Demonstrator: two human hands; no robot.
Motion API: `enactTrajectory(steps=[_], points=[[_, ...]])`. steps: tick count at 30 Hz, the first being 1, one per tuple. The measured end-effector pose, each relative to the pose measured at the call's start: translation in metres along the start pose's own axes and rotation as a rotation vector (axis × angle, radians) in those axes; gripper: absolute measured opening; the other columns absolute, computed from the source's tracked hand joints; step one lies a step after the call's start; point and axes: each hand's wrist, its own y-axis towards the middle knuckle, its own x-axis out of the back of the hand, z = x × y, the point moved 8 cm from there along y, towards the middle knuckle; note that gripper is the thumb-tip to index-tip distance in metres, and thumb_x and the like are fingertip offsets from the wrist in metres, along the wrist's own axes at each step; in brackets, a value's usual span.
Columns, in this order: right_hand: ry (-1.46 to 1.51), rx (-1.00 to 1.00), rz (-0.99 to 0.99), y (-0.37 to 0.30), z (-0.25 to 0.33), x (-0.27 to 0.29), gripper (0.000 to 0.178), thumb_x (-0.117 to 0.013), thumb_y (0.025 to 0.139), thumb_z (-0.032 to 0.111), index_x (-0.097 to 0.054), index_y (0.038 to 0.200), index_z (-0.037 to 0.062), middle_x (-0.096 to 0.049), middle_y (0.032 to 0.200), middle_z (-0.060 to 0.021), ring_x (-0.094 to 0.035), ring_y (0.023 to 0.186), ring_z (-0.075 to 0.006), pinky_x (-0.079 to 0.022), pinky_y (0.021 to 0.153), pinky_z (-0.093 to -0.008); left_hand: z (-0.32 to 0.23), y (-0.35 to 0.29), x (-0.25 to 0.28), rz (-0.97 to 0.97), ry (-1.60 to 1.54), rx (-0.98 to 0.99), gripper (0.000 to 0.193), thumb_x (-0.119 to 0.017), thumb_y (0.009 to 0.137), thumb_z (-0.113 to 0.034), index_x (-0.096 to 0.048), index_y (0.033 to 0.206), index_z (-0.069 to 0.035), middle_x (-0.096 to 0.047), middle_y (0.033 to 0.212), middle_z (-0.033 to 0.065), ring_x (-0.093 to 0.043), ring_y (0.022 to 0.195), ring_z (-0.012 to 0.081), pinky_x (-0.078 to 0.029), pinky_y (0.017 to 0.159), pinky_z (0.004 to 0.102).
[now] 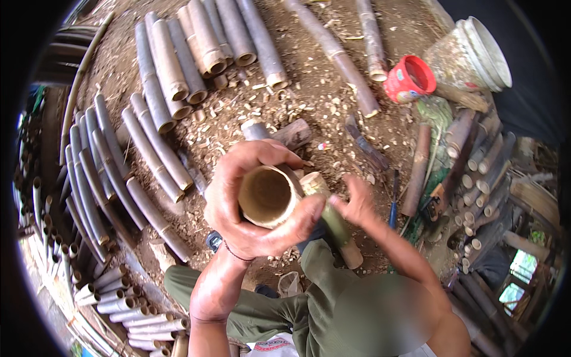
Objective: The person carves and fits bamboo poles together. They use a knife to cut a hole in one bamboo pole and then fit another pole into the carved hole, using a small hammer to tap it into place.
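Observation:
My left hand (229,190) is wrapped round a bamboo tube (266,195), its open cut end facing up and its hollow inside showing. The thumb presses along the near right side of the rim, and the fingers curl over the far side. To the right, my right hand (358,205) has its thumb and fingers apart and grips nothing. It is beside a green bamboo piece (338,229) with a pale cut top; whether the thumb touches that piece I cannot tell. Beyond the left hand lies a short brown log (294,134), partly hidden.
Bamboo poles (205,44) lie in rows at the far side and left, with stacked tubes (143,312) at lower left. Chips litter the soil. At right are a red pail (410,79), a dirty white bucket (458,56), a blue-handled tool (393,213) and a saw (438,195).

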Motion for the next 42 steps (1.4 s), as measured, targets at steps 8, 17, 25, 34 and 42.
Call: enactTrajectory(steps=[8,17,25,34,42], points=[[0.151,-0.202,-0.017,-0.09,-0.031,-0.04,0.072,-0.071,0.08,0.046,-0.05,0.131,-0.0002,-0.057,0.116,-0.0235,-0.056,0.108,-0.0403,-0.046,0.091,-0.0482,0.0,0.001,-0.009,-0.006,-0.024,0.027,0.059,-0.089,0.071,-0.026,-0.057,0.112,0.001,-0.066,0.098,0.0116,-0.069,0.084,0.0182,-0.061,0.072,0.0291],[-0.178,-0.079,-0.232,-0.143,-0.034,-0.006,0.044,-0.059,0.086,0.017,-0.054,0.125,-0.0025,-0.056,0.113,-0.0221,-0.054,0.106,-0.038,-0.044,0.093,-0.0483,0.017,-0.031,0.03,-0.079,0.338,0.187,0.067,-0.086,0.069,-0.031,-0.051,0.117,-0.002,-0.065,0.107,0.0149,-0.066,0.099,0.0245,-0.054,0.087,0.0377],[0.207,-0.187,0.023,-0.309,-0.062,-0.136,0.046,-0.073,0.075,0.025,-0.058,0.113,0.0016,-0.06,0.106,-0.0197,-0.059,0.101,-0.0374,-0.047,0.087,-0.0473,0.022,-0.074,0.11,-0.466,0.087,0.256,0.063,-0.085,0.073,-0.023,-0.053,0.122,0.002,-0.064,0.109,0.0146,-0.064,0.098,0.0237,-0.052,0.095,0.0401],[0.253,-0.168,-0.123,-0.304,-0.078,-0.146,0.069,-0.087,0.062,0.041,-0.059,0.114,0.0058,-0.062,0.105,-0.0182,-0.06,0.103,-0.0368,-0.048,0.088,-0.0455,0.116,-0.207,0.239,-0.983,-0.403,0.523,0.052,-0.083,0.075,-0.017,-0.057,0.117,-0.001,-0.064,0.104,0.0096,-0.067,0.085,0.0232,-0.06,0.079,0.0403],[0.124,-0.301,0.091,-0.326,-0.086,-0.146,0.073,-0.085,0.066,0.039,-0.056,0.124,0.0052,-0.063,0.109,-0.0177,-0.061,0.104,-0.035,-0.048,0.09,-0.0434,0.209,-0.348,0.276,-1.151,-0.541,1.043,0.04,-0.068,0.091,-0.033,-0.055,0.123,-0.013,-0.063,0.12,0.0086,-0.06,0.11,0.0299,-0.047,0.093,0.0528]])
